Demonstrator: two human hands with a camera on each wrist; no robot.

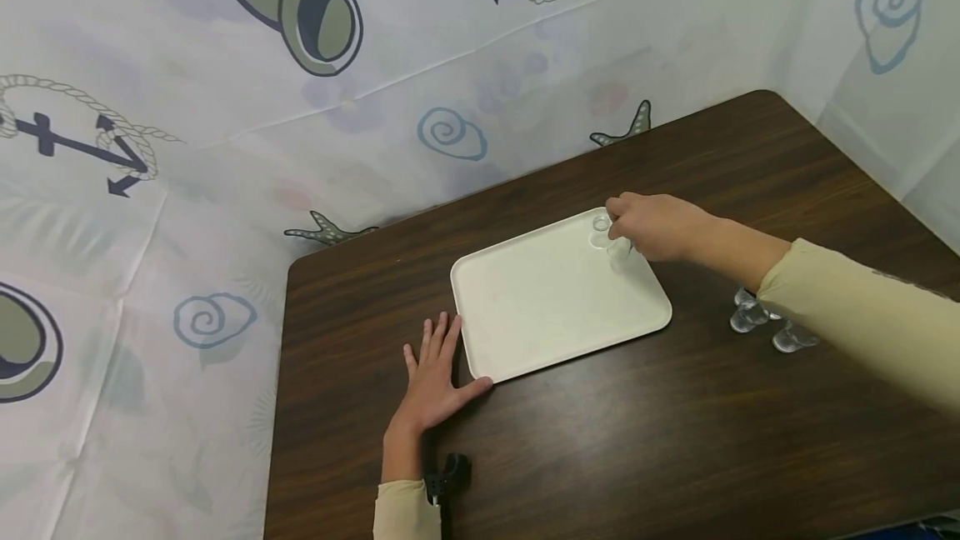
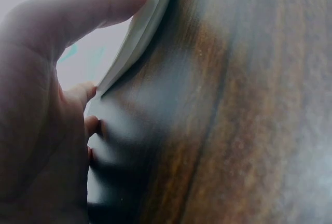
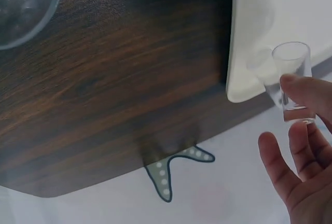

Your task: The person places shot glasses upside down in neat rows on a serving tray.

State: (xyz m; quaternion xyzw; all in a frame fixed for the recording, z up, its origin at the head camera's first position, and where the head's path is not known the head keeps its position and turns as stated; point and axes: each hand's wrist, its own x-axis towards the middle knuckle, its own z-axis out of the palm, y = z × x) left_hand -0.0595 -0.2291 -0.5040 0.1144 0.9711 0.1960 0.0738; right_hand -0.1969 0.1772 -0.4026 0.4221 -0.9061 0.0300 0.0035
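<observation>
A cream rectangular tray (image 1: 555,298) lies on the brown table. My right hand (image 1: 660,226) is over its far right corner and pinches a small clear shot glass (image 3: 292,60) between thumb and fingers. A fainter clear shape stands beside that glass; I cannot tell whether it is a second glass or a reflection. My left hand (image 1: 433,382) rests at the tray's near left corner, fingers spread. Its thumb (image 2: 104,6) touches the tray rim (image 2: 148,35), and the index fingertip lies against the left side.
Several clear glasses (image 1: 750,315) stand on the table to the right, partly hidden by my right sleeve (image 1: 862,315). A white patterned cloth (image 1: 450,65) hangs behind the table's far edge. A black device (image 1: 450,473) is on my left wrist.
</observation>
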